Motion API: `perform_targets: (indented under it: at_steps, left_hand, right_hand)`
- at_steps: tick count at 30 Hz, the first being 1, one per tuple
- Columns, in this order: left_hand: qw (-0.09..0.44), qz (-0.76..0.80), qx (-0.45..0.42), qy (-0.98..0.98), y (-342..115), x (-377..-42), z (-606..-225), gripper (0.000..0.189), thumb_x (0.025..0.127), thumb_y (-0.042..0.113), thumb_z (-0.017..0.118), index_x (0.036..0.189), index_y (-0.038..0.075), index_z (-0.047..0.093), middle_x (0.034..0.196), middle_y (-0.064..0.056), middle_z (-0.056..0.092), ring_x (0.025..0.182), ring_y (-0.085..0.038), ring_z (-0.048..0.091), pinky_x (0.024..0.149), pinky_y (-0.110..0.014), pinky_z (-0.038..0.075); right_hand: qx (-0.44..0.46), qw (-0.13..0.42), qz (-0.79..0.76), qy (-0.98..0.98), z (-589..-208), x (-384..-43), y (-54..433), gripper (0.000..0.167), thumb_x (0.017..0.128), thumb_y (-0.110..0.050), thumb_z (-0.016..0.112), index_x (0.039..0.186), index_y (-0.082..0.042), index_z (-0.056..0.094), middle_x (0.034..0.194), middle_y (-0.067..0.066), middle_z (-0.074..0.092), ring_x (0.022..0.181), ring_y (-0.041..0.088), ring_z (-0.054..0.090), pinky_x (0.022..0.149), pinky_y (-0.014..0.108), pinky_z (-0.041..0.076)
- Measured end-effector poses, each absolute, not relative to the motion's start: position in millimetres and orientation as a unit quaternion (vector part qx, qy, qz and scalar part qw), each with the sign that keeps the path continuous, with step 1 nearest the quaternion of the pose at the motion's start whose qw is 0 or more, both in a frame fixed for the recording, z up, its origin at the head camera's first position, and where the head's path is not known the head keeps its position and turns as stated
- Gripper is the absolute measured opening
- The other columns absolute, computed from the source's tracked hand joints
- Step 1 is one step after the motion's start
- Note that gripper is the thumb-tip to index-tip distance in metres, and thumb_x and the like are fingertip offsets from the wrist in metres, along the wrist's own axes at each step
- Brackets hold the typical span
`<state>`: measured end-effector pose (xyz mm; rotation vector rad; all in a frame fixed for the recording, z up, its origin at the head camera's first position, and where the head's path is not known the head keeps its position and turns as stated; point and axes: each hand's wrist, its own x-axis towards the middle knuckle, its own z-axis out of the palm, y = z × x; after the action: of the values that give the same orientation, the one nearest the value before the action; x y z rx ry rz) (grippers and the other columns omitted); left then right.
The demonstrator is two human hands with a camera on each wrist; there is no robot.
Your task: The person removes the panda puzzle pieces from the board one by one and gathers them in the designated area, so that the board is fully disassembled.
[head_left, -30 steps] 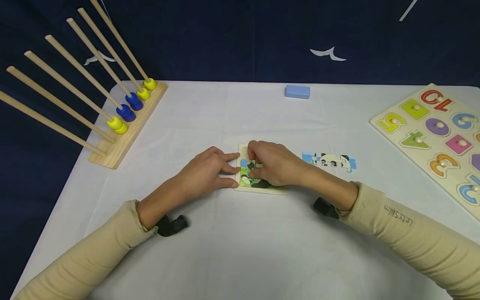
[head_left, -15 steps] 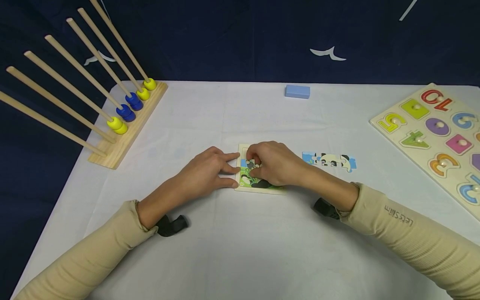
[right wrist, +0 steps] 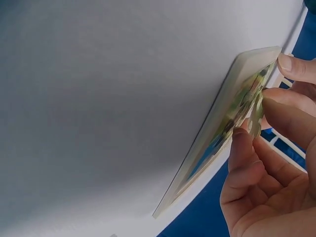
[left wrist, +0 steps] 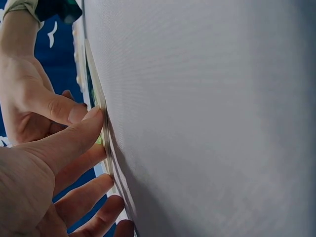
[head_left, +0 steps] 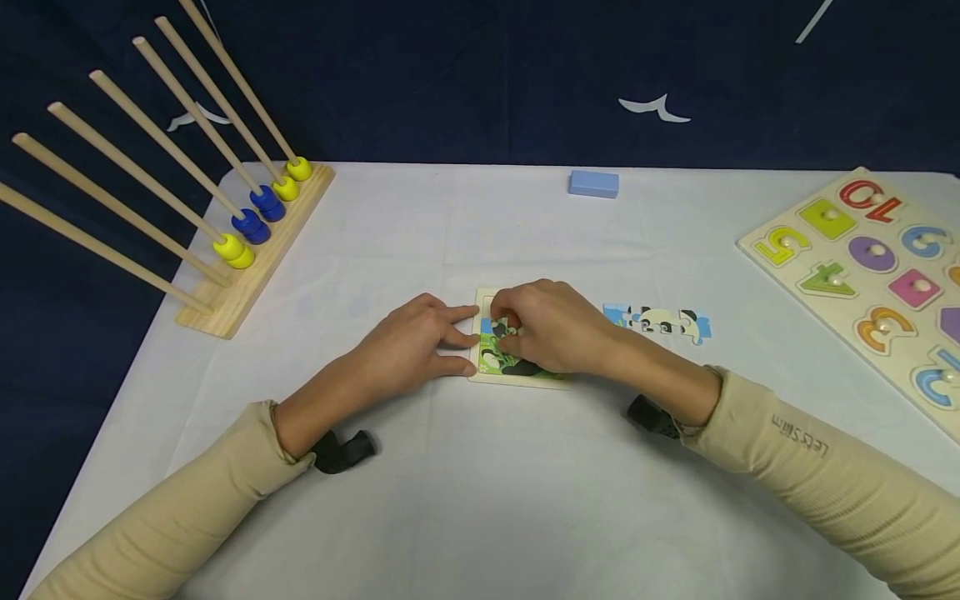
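The puzzle (head_left: 516,380) lies flat on the white table (head_left: 465,500), with a pale rim and a green, blue and black picture. The left hand (head_left: 408,346), fingers spread, touches its left edge. Over it, the right hand (head_left: 555,327) pinches a greenish piece (right wrist: 255,118).

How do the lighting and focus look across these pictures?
Head view: fairly even light, soft shadows on the white fabric tablecloth. Left wrist view: the tablecloth dims toward the right edge, a shadow beside the left hand. Right wrist view: upper left corner dim, the pale rectangular wooden panda puzzle board foreshortened and slightly soft.
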<state>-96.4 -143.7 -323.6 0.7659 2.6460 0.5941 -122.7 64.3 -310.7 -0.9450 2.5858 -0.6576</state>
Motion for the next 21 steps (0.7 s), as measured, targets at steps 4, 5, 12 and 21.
perform_targets:
  at_steps: [4, 5, 12, 21]
  left_hand:
    - [0.161, 0.205, 0.269, 0.927, -144, -96, -324, 0.038, 0.085, 0.029, 0.080, 0.117, 0.009, 0.073, 0.146, -0.004, 0.051, 0.123, -0.025, 0.048, 0.098, -0.039, 0.044]
    - [0.161, 0.204, 0.269, 0.927, -144, -96, -324, 0.038, 0.085, 0.029, 0.080, 0.117, 0.009, 0.073, 0.146, -0.004, 0.051, 0.123, -0.025, 0.048, 0.098, -0.039, 0.044]
    - [0.162, 0.206, 0.269, 0.927, -143, -96, -324, 0.039, 0.085, 0.029, 0.080, 0.118, 0.009, 0.073, 0.146, -0.004, 0.051, 0.123, -0.026, 0.048, 0.099, -0.039, 0.043]
    - [0.161, 0.204, 0.271, 0.927, -144, -96, -323, 0.039, 0.085, 0.030, 0.079, 0.118, 0.010, 0.073, 0.146, -0.004, 0.051, 0.124, -0.026, 0.048, 0.100, -0.040, 0.043]
  right_hand:
    - [-0.329, 0.153, -0.231, 0.903, -310, -122, 66, 0.024, 0.084, -0.011, 0.077, 0.105, -0.002, 0.069, 0.073, 0.000, 0.057, 0.066, 0.018, 0.052, 0.064, 0.034, 0.043]
    - [-0.327, 0.154, -0.232, 0.903, -310, -121, 66, 0.025, 0.084, -0.011, 0.077, 0.106, -0.002, 0.069, 0.075, 0.000, 0.057, 0.066, 0.018, 0.052, 0.064, 0.034, 0.044]
    - [-0.307, 0.157, -0.240, 0.907, -310, -117, 71, 0.033, 0.084, -0.012, 0.077, 0.114, -0.002, 0.070, 0.085, 0.000, 0.065, 0.074, 0.017, 0.057, 0.071, 0.035, 0.047]
    - [-0.303, 0.139, -0.276, 0.901, -308, -106, 82, 0.031, 0.084, -0.010, 0.077, 0.112, -0.001, 0.071, 0.082, -0.002, 0.064, 0.074, 0.015, 0.056, 0.071, 0.035, 0.046]
